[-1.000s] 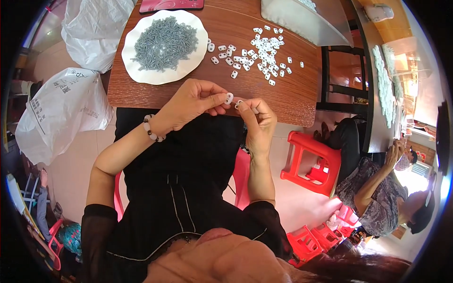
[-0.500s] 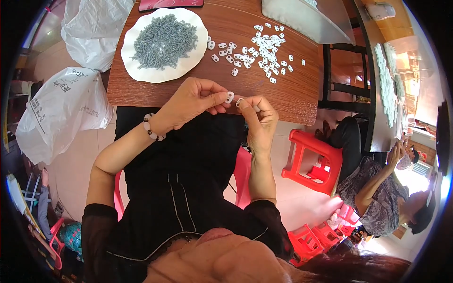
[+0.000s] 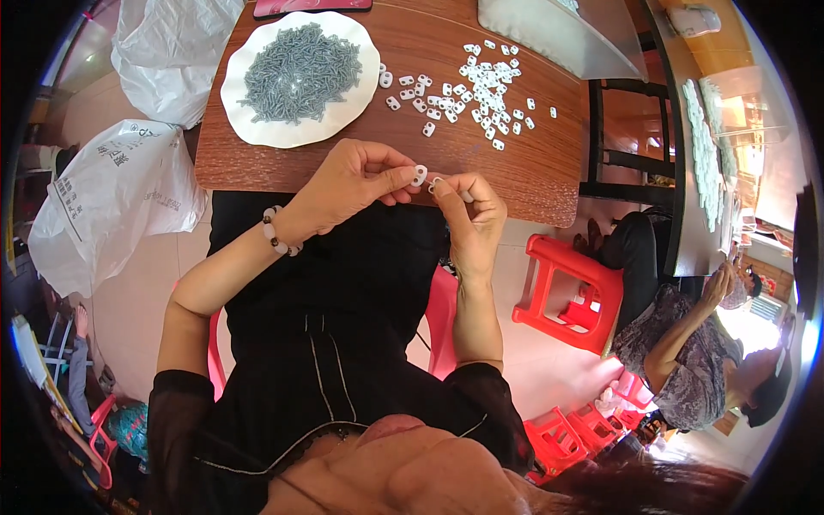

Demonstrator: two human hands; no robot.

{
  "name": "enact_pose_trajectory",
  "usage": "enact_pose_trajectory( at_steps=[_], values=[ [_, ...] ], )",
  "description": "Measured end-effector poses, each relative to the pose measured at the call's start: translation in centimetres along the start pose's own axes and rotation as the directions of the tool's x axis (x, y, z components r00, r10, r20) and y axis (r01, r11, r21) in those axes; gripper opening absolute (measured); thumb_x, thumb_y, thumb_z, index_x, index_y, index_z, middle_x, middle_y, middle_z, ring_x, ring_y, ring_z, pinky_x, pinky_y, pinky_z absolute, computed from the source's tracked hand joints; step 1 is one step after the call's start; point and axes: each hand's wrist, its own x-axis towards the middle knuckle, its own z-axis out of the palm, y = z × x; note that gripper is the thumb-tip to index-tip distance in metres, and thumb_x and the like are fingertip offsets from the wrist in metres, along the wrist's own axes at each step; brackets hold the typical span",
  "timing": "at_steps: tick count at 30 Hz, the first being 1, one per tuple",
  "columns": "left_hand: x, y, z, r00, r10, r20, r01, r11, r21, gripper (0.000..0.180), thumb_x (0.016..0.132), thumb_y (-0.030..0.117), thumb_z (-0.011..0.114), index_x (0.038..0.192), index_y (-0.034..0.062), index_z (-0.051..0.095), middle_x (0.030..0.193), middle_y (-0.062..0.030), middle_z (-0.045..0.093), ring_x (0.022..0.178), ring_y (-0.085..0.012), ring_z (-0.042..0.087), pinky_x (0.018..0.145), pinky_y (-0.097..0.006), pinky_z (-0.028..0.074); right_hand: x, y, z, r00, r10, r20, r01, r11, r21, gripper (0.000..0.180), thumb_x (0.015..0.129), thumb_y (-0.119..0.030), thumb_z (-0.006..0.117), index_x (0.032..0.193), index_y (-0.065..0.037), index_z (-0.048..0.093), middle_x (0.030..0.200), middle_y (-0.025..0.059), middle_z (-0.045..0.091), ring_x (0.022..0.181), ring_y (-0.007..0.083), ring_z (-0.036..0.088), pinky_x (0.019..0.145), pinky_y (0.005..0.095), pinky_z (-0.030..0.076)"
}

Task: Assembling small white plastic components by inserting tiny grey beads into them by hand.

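One white, two-holed piece (image 3: 420, 176) is pinched in the left hand's (image 3: 348, 190) grip, near the edge of the brown wood-grain surface (image 3: 283, 167); the right hand's (image 3: 472, 213) grip pinches a second piece (image 3: 434, 184), partly hidden. Beyond: one scalloped plate (image 3: 233, 96), grey tubes (image 3: 300, 73), dozens of scattered pieces (image 3: 491, 94) (too jumbled to count). Two white bags (image 3: 129, 206) bulge at left.

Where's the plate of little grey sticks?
In the head view, the plate sits toward the left of the brown table, left of the scattered white pieces, beyond the left hand.
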Motion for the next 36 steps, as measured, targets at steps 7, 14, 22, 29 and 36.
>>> enact_pose_trajectory(
  at_steps=[7, 14, 22, 29, 36],
  values=[
    [-0.1, 0.0, 0.3, 0.998, 0.058, -0.021, -0.057, 0.998, 0.014, 0.021, 0.089, 0.017, 0.065, 0.097, -0.0026, 0.067, 0.081, -0.0065, 0.068, 0.069, -0.0078, 0.062, 0.063, -0.021, 0.050, -0.1, 0.3, 0.0, 1.000, -0.013, -0.010, 0.013, 0.996, -0.086, 0.003, 0.089, -0.001, 0.061, 0.087, 0.002, 0.062, 0.080, 0.0023, 0.065, 0.069, 0.0022, 0.054, 0.064, 0.0166, 0.043],
    [-0.2, 0.3, 0.5, 0.996, 0.082, -0.017, -0.081, 0.995, 0.065, 0.021, 0.089, 0.016, 0.065, 0.095, -0.0038, 0.068, 0.078, -0.0064, 0.068, 0.067, -0.0078, 0.061, 0.062, -0.021, 0.050, -0.1, 0.4, 0.2, 1.000, -0.006, 0.009, 0.007, 0.999, -0.052, 0.002, 0.089, 0.000, 0.061, 0.089, 0.002, 0.061, 0.084, 0.0032, 0.066, 0.072, 0.0032, 0.056, 0.066, 0.0174, 0.045],
    [-0.6, 0.9, -0.3, 0.993, 0.066, 0.099, -0.074, 0.994, 0.078, 0.023, 0.090, 0.018, 0.064, 0.098, -0.0035, 0.067, 0.081, -0.0069, 0.068, 0.069, -0.0084, 0.061, 0.063, -0.021, 0.050, 0.0, 0.0, 0.0, 0.990, 0.003, 0.141, -0.015, 0.996, 0.084, 0.008, 0.088, 0.000, 0.063, 0.094, 0.003, 0.058, 0.095, 0.0077, 0.065, 0.083, 0.0088, 0.058, 0.075, 0.0214, 0.047],
    [-0.7, 1.9, -0.5, 0.985, 0.028, 0.168, -0.032, 0.999, 0.021, 0.025, 0.087, 0.020, 0.067, 0.095, -0.0038, 0.068, 0.078, -0.0070, 0.068, 0.067, -0.0090, 0.062, 0.061, -0.020, 0.049, 0.3, 0.7, -0.7, 0.970, -0.020, 0.243, -0.029, 0.980, 0.197, 0.031, 0.083, -0.006, 0.070, 0.109, 0.005, 0.057, 0.097, 0.0067, 0.062, 0.087, 0.0105, 0.058, 0.077, 0.0222, 0.046],
    [-0.6, 1.6, -0.7, 0.980, 0.039, 0.197, -0.048, 0.998, 0.042, 0.024, 0.087, 0.021, 0.068, 0.091, -0.0020, 0.069, 0.074, -0.0059, 0.067, 0.067, -0.0082, 0.061, 0.060, -0.020, 0.049, 0.4, 0.9, -0.6, 0.945, -0.019, 0.326, -0.048, 0.979, 0.198, 0.047, 0.083, -0.019, 0.072, 0.119, 0.007, 0.057, 0.095, 0.0085, 0.062, 0.086, 0.0149, 0.059, 0.077, 0.0260, 0.046]
  ],
)
